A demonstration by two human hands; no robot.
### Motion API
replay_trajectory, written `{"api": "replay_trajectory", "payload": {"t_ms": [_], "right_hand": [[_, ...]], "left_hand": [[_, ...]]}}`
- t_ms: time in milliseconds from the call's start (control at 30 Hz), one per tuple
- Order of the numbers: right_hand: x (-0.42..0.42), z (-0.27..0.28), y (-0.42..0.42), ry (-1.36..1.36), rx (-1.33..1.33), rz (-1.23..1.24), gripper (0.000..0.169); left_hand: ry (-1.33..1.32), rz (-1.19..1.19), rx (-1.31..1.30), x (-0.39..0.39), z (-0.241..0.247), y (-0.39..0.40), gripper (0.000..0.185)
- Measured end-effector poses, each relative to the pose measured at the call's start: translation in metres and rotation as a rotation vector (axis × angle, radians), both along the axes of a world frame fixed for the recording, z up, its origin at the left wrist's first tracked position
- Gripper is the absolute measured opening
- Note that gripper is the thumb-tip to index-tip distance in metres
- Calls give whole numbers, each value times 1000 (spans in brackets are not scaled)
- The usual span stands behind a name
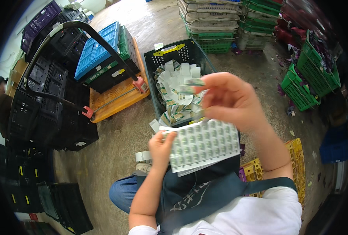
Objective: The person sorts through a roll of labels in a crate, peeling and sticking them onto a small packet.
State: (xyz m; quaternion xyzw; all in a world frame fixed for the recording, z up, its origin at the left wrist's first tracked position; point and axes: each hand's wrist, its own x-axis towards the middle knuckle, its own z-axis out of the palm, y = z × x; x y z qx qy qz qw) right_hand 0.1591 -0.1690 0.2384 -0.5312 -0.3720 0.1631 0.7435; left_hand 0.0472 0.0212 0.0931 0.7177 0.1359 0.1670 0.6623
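Note:
My left hand (160,148) grips the left edge of a stack of white sheets bearing rows of small round green-and-white stickers (206,144), its thumb on top. My right hand (232,100) is raised over the sheet's upper edge, blurred, fingers apart. Small green-and-white stickers (193,82) cling to its fingertips; something at the thumb tip is too blurred to name. Beyond the sheets stands a dark plastic crate (201,53) with yellow handles. Inside lies a heap of white strips and printed labels (176,88).
At left, a yellow platform trolley (115,101) carries blue and green crates (97,53). Black crates (53,97) are stacked beside it, with a person (0,108) behind. Green and white baskets (215,38) stand ahead. Green baskets (317,64) with purple scraps and a yellow pallet (297,164) are right.

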Motion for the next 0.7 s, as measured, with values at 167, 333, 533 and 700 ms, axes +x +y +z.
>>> {"api": "replay_trajectory", "payload": {"t_ms": [167,333,533,700], "right_hand": [[-5,-53,87,367,279,14,46],[5,-98,101,407,251,-94,50],[-1,-97,101,46,254,-221,53],[-5,-95,106,-310,154,-379,44]], "left_hand": [[-102,43,-267,15,16,5,24],[-349,-41,-521,6,38,30,83],[-331,35,-385,8,17,33,58],[-348,29,-314,12,27,11,66]]}}
